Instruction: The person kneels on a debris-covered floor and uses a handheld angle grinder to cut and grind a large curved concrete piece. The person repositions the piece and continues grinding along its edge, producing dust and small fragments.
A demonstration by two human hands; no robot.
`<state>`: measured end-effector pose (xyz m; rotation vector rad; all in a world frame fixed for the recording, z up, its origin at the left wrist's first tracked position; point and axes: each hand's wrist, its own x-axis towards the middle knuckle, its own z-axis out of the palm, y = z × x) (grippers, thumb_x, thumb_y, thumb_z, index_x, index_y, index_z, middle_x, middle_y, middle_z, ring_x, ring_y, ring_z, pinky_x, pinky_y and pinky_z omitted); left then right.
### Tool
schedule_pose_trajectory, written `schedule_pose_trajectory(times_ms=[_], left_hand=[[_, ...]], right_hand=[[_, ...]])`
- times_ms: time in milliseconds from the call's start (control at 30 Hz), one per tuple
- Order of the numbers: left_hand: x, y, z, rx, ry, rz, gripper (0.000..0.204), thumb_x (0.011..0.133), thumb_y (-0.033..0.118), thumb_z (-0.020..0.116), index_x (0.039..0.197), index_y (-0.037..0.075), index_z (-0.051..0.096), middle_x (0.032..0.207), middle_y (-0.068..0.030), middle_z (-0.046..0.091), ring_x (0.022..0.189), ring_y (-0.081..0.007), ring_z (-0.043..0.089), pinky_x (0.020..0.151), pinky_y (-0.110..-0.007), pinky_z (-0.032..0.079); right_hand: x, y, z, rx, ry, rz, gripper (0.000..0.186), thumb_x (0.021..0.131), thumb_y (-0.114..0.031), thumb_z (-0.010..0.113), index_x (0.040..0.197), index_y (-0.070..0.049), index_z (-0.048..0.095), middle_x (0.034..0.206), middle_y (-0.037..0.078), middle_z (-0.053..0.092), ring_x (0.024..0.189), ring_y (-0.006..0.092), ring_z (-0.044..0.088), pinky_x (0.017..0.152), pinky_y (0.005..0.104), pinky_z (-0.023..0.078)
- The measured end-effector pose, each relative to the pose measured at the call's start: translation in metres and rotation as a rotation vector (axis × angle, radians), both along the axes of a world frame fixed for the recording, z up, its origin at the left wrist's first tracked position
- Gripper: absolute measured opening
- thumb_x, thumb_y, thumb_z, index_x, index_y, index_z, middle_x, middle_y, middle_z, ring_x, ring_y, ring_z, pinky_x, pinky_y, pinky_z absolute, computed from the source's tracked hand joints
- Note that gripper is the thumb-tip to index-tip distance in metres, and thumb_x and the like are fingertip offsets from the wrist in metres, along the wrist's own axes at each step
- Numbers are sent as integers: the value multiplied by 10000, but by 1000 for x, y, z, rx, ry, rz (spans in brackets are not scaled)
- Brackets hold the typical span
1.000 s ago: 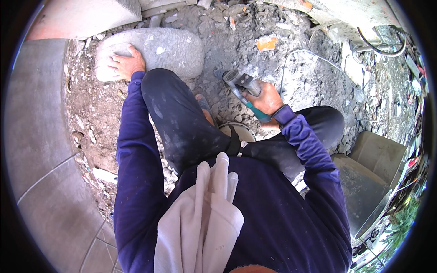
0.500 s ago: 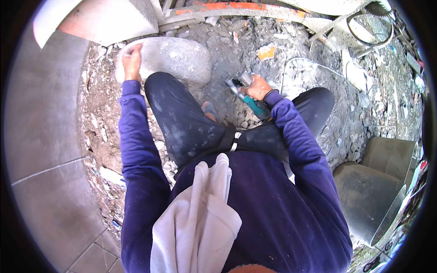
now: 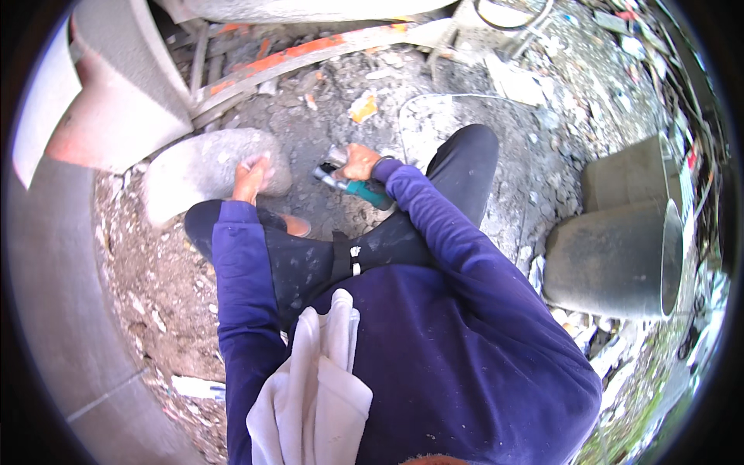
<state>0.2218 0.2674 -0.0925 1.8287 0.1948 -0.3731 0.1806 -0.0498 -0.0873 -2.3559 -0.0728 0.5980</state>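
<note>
Right hand (image 3: 358, 162) clamped on power tool (image 3: 369, 194); likely heavy, stiff, best held mid-body; left hand (image 3: 253, 175) by stone (image 3: 182, 167), too blurred to tell.

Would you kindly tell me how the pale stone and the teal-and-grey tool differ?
The stone is broad and rounded; the tool is smaller and slimmer. The stone is pale; the tool is teal and grey. The stone lies on the ground; the right hand grips the tool.

- Rough outdoor work yard
- Broken grey-brown rubble ground (image 3: 167, 287), with smooth grey paving (image 3: 50, 310) alongside
- Large dusty dark-grey tubs (image 3: 608, 260)
- Teal-and-grey handheld power tool (image 3: 368, 194)
- Green plants (image 3: 649, 418) and scattered pale litter (image 3: 612, 353)
</note>
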Motion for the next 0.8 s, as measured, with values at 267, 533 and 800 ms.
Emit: schedule_pose_trajectory(times_ms=[267,533,800], left_hand=[[-20,-37,1,530,-275,-640,358,931,355,754,1057,21,732,952,-203,763,951,-378,736,875,-463,562],[-72,-56,42,269,-549,-392,305,978,257,717,1127,-9,706,938,-216,759,847,-365,751,775,-451,576],[-118,-49,44,568,-313,-554,363,954,338,716,1113,11,724,966,-228,768,931,-419,747,827,-489,573]], right_hand=[[-3,6,-6,-88,-74,-40,542,764,-433,843,988,54,768,932,269,767,895,380,761,820,462,581],[-4,4,-10,-50,-111,1,589,748,-438,831,1005,88,764,1007,303,758,955,422,759,854,473,597],[-13,-43,-27,498,-144,-328,654,850,-607,796,1219,-71,724,1263,251,707,1194,374,670,1039,448,513]])
